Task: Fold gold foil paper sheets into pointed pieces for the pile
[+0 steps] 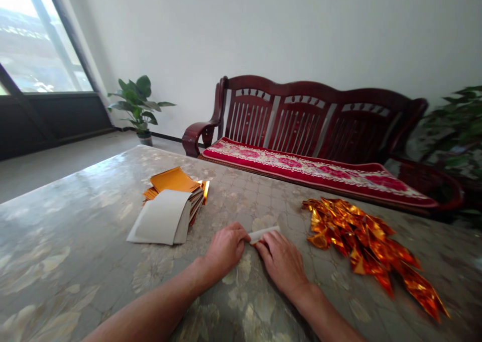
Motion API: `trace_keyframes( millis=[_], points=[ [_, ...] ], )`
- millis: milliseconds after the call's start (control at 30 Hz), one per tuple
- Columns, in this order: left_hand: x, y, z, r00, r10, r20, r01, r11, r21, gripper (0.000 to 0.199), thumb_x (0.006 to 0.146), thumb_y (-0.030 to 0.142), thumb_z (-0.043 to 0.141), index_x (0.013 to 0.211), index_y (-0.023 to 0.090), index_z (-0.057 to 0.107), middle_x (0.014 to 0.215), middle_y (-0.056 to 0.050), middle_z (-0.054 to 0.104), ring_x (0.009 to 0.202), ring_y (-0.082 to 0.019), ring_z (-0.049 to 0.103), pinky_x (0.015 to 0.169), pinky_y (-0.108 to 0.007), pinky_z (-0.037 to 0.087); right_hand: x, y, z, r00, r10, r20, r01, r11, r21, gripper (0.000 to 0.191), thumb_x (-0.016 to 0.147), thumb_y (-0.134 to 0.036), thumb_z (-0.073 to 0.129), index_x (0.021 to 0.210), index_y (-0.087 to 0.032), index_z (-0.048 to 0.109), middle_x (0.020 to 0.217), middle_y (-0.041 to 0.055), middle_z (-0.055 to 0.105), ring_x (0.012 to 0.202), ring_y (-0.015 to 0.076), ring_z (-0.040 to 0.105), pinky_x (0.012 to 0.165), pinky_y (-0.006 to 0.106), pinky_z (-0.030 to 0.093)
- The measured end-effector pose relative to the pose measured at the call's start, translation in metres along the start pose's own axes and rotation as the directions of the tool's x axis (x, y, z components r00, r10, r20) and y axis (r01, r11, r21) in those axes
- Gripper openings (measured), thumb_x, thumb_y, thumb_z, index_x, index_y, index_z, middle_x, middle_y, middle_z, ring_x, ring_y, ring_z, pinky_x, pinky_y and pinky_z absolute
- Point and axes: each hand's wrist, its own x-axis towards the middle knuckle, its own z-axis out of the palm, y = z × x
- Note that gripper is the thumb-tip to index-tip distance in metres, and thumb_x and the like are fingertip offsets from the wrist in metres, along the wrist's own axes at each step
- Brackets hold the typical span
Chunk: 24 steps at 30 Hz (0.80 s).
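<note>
A sheet of paper (265,233), white on its upper face and rolled or folded into a narrow strip, lies on the table between my hands. My left hand (227,244) pinches its left end with thumb and fingers. Over its near right part, my right hand (281,259) presses with curled fingers; a sliver of orange shows beneath them. To the left rests a loose stack of gold foil paper (171,180), with white-backed sheets (161,216) curving over its front. On the right lies a pile of shiny folded gold foil pieces (352,236).
The table (101,261) has a patterned, glossy cover. Behind it stands a dark red wooden bench (301,113) with a red floral cushion (309,168). Potted plants (137,103) stand at the left and right, and a window (37,40) is at far left.
</note>
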Motion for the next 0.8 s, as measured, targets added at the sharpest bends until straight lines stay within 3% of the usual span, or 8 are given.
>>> trace_keyframes(
  millis=[800],
  points=[
    [0.0049,0.0013,-0.0022,0.999,-0.042,0.024,0.042,0.999,-0.012,0.031,0.079,0.01,0.05,0.088,0.023,0.077,0.093,-0.003,0.07,0.086,-0.017,0.066,0.08,-0.025,0.047,0.0014,-0.0026,0.0087,0.998,0.049,-0.039,-0.053,0.993,-0.103,0.019,0.093,-0.028,0.052,0.076,-0.023,0.055,0.082,0.0022,0.063,0.078,0.0198,0.058,0.067,0.033,0.035]
  ],
)
